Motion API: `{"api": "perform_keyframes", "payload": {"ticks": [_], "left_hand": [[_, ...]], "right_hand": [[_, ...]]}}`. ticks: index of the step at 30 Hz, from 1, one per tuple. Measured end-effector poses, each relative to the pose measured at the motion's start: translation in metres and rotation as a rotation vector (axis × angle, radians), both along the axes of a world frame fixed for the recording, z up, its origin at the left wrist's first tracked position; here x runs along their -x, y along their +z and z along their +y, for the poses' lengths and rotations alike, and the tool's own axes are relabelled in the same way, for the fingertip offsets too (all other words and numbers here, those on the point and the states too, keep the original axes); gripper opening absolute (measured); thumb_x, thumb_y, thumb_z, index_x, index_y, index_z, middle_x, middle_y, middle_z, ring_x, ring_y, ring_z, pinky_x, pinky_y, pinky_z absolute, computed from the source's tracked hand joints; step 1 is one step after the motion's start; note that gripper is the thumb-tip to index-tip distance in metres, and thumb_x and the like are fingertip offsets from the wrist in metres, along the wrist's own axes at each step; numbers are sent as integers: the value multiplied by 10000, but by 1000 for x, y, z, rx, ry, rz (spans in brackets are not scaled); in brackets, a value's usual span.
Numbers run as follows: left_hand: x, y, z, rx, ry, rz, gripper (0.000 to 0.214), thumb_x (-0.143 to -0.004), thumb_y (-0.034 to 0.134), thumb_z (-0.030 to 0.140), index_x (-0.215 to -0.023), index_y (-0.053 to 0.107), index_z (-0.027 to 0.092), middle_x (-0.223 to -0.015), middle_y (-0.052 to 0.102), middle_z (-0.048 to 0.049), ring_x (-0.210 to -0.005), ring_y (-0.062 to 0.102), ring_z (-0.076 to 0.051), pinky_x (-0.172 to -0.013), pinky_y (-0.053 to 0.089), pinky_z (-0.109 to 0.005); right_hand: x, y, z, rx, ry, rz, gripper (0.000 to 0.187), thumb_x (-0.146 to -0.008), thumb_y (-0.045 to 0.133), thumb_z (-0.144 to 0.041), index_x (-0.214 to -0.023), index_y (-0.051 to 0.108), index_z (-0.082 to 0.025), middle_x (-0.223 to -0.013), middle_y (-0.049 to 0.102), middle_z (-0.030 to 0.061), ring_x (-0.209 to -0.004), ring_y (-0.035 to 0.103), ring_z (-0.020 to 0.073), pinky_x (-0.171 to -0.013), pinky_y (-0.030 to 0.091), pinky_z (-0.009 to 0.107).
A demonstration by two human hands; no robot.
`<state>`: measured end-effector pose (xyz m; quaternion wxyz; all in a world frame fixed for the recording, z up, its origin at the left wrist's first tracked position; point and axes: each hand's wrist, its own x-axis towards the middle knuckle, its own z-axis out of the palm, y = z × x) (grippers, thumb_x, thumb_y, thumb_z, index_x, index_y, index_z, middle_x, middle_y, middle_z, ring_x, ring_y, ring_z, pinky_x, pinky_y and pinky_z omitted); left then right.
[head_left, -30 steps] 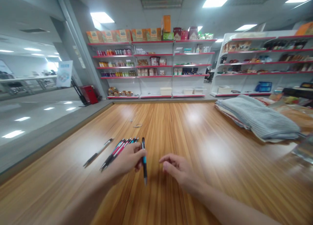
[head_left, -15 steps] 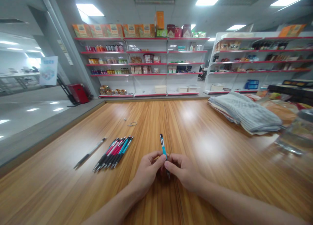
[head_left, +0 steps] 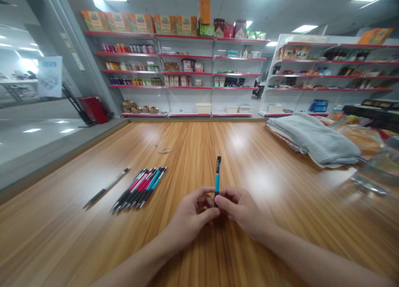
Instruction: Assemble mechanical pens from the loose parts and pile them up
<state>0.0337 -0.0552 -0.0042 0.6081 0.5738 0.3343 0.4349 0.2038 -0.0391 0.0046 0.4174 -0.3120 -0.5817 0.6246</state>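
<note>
Both my hands meet over the wooden table [head_left: 280, 187] and pinch the lower end of a teal and black pen [head_left: 217, 176], which points away from me, nearly upright. My left hand [head_left: 193, 218] grips it from the left, my right hand [head_left: 240, 210] from the right. To the left lies a tight row of several pink and teal pens [head_left: 139, 188]. A single grey pen [head_left: 106, 188] rests farther left, apart from the row.
A rubber band [head_left: 165, 150] and a small bit lie farther back on the table. Folded striped cloth [head_left: 314, 139] sits at the right, with a clear container [head_left: 378, 170] beyond it. Store shelves [head_left: 193, 70] line the back wall.
My left hand carried the teal pen from beside the row to the middle. My right hand closed on it, and the pen's tip swung slightly right.
</note>
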Motion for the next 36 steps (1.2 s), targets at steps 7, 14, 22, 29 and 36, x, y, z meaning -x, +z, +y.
{"api": "perform_keyframes", "payload": {"ticks": [7, 14, 22, 29, 36], "left_hand": [[4, 4, 3, 37, 89, -139, 181, -840, 636, 244, -957, 614, 108, -735, 612, -46, -663, 575, -131, -631, 459, -266], [11, 4, 8, 266, 89, -421, 129, -826, 651, 213, -903, 614, 117, -693, 592, -24, -635, 562, -104, -622, 440, -229], [9, 8, 5, 336, 82, -433, 208, -852, 618, 317, -947, 622, 132, -767, 577, -41, -588, 525, -95, -478, 365, -192], [4, 11, 2, 264, 116, -423, 270, -885, 572, 328, -1069, 627, 138, -695, 517, -17, -677, 525, -115, -618, 432, -228], [15, 16, 3, -19, 266, -81, 436, -910, 503, 355, -1311, 510, 185, -717, 453, 3, -536, 415, -80, -463, 350, -199]], "right_hand": [[-4, 4, -7, -2, -51, 26, 243, -827, 663, -312, -1002, 634, -146, -567, 476, -50, -444, 377, 44, -390, 283, 157], [-8, -1, -7, -99, 137, 63, 313, -862, 611, -278, -1167, 620, -208, -920, 660, 65, -553, 523, 77, -430, 407, 172], [-6, 6, -13, -219, 248, -129, 280, -903, 527, -239, -1136, 678, -200, -926, 677, 64, -646, 522, 90, -589, 440, 213], [-2, 5, -15, -328, 223, -206, 289, -872, 542, -214, -1134, 658, -180, -839, 605, 29, -642, 492, 90, -589, 398, 222], [-4, 6, -12, -199, -37, -260, 229, -872, 581, -366, -886, 629, -142, -738, 583, 19, -640, 497, 103, -546, 363, 216]]}}
